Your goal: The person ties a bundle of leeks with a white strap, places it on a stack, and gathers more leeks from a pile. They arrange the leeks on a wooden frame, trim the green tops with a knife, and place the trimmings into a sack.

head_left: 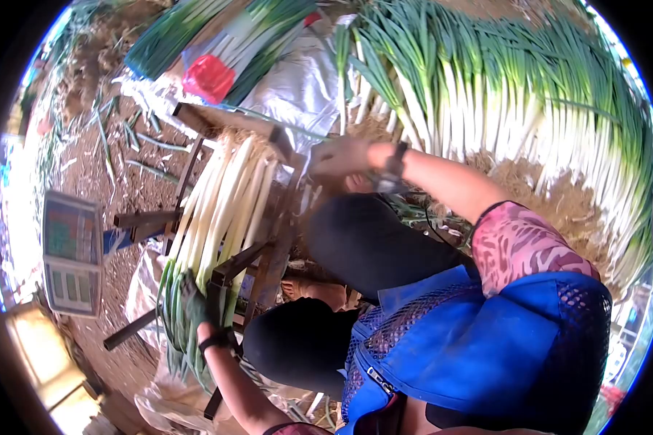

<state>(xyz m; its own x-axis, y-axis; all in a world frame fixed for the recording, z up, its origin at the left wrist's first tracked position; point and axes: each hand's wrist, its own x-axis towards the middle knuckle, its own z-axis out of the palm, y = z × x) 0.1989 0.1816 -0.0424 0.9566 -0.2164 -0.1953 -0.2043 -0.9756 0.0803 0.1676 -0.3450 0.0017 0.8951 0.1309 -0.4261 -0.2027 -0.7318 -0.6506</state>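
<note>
A bundle of green onions point(221, 196) lies across a wood and metal stand, white stalks toward the far end and green leaves toward me. Their roots meet a wooden end board point(228, 125). My left hand point(196, 299), in a dark glove, rests on the leafy part with its fingers stretched along the stalks. To the right of the root end, my right hand point(341, 158) is over my knee, smeared by motion. A thin greenish strip point(286, 127) runs from near the board toward it; I cannot tell whether the fingers hold it.
A long row of green onions point(500, 94) stretches along the right side. More bundles point(257, 43) lie at the top, beside a red plastic piece point(209, 78). A digital scale display point(72, 254) stands at left. Metal bars point(130, 330) jut from the stand; leaf scraps litter the soil.
</note>
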